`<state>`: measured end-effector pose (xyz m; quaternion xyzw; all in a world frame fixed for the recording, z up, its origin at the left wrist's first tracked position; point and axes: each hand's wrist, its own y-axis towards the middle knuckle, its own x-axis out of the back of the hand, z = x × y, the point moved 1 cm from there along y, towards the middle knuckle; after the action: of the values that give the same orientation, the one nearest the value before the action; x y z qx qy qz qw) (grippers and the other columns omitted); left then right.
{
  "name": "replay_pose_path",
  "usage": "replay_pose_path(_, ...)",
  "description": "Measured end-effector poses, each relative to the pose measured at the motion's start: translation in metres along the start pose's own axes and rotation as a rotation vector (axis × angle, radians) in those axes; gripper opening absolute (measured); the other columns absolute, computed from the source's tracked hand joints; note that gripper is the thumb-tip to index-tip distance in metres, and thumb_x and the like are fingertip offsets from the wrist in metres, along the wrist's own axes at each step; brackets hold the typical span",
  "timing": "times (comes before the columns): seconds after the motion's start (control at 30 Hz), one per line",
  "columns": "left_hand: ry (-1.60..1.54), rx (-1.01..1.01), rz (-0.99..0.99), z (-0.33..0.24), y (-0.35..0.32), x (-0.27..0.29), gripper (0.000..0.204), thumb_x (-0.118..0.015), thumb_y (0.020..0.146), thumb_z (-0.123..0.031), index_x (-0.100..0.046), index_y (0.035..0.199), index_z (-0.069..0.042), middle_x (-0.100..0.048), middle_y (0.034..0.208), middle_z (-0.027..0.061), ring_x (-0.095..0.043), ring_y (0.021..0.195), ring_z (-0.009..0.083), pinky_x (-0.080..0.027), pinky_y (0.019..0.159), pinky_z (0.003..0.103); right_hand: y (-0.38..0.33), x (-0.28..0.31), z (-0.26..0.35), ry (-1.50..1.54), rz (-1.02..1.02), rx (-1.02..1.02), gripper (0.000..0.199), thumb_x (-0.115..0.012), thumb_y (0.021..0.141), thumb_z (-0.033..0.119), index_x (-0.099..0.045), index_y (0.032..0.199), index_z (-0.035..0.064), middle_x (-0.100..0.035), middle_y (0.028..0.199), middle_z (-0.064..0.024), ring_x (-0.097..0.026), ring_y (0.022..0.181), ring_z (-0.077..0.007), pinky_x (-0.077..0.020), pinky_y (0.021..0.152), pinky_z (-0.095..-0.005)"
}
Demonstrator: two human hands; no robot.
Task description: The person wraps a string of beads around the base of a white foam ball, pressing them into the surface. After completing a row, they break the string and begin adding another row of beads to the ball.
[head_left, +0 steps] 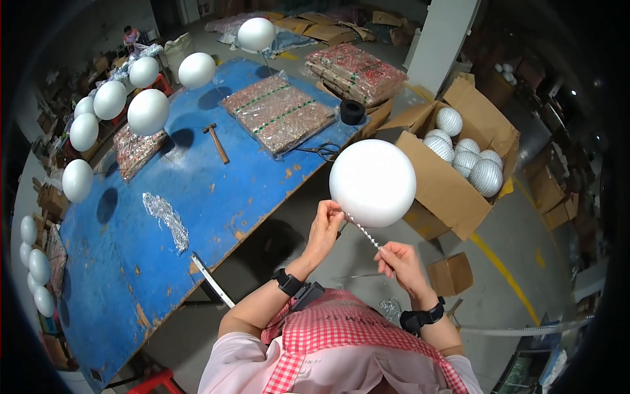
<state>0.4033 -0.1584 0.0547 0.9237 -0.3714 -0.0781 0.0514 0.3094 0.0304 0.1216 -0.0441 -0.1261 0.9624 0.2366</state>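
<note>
A large smooth white ball (373,182) is in front of me, just past the table's near edge. My left hand (322,231) is closed at the ball's lower left side, its fingertips pinching one end of a thin silver beaded strand (362,230). The strand runs taut and slanting below the ball to my right hand (401,264), which pinches its other end between thumb and fingers. A short dark piece shows beside my left palm; I cannot tell what it is. On the blue table (243,197) lies a bundle of similar silver strands (167,220).
White balls (148,112) on sticks line the table's far and left edges. A hammer (216,143), scissors (321,152), black tape roll (352,111) and plastic-wrapped pack (279,111) lie on the table. At right stands an open carton (446,190) of silver-wrapped balls (486,177).
</note>
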Motion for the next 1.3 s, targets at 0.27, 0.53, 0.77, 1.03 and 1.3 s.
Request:
replay_pose_path(0.27,-0.077,0.090,0.008,-0.007,0.003,0.004,0.025,-0.057,0.088,-0.005,-0.042,0.108,-0.005,-0.051,0.090,0.0024,-0.050,0.082,0.0085,-0.044,0.076,0.022,0.011,0.000,-0.008,-0.033,-0.054,0.094,0.020,-0.053,0.092,0.016,-0.062,0.084,0.0005,-0.061,0.062,-0.0036,-0.052,0.050,-0.0053,-0.0393,0.046,-0.0171)
replay_pose_path(0.53,-0.119,0.157,0.033,0.002,0.010,0.009,0.028,-0.057,0.088,-0.007,-0.041,0.112,-0.006,-0.051,0.089,0.0015,-0.050,0.082,0.0080,-0.043,0.077,0.022,0.030,0.010,-0.019,-0.061,-0.119,0.028,0.021,-0.054,0.092,0.017,-0.062,0.081,0.0011,-0.060,0.060,-0.0031,-0.051,0.047,-0.0050,-0.0390,0.043,-0.0167)
replay_pose_path(0.77,-0.209,0.221,0.028,0.009,0.014,0.011,0.030,-0.057,0.089,-0.011,-0.040,0.113,-0.006,-0.055,0.091,0.0040,-0.052,0.085,0.0097,-0.044,0.079,0.025,0.037,0.006,-0.018,-0.075,-0.110,0.016,0.021,-0.054,0.092,0.017,-0.061,0.080,0.0022,-0.060,0.060,-0.0024,-0.053,0.051,-0.0051,-0.0409,0.047,-0.0174)
replay_pose_path(1.03,-0.186,0.231,0.035,0.014,0.018,0.011,0.030,-0.057,0.090,-0.012,-0.040,0.113,-0.006,-0.056,0.090,0.0053,-0.054,0.085,0.0114,-0.045,0.081,0.026,0.028,-0.029,0.001,-0.122,0.086,0.079,0.021,-0.053,0.092,0.016,-0.061,0.078,0.0014,-0.061,0.061,-0.0034,-0.056,0.054,-0.0073,-0.0430,0.051,-0.0187)
replay_pose_path(1.3,-0.340,0.317,-0.031,0.025,0.024,0.013,0.030,-0.056,0.092,-0.018,-0.041,0.114,-0.005,-0.058,0.092,0.0074,-0.057,0.084,0.0133,-0.049,0.077,0.028,0.049,-0.001,-0.011,-0.100,-0.136,0.109,0.022,-0.054,0.092,0.018,-0.061,0.078,0.0016,-0.059,0.059,-0.0020,-0.051,0.051,-0.0052,-0.0403,0.048,-0.0194)
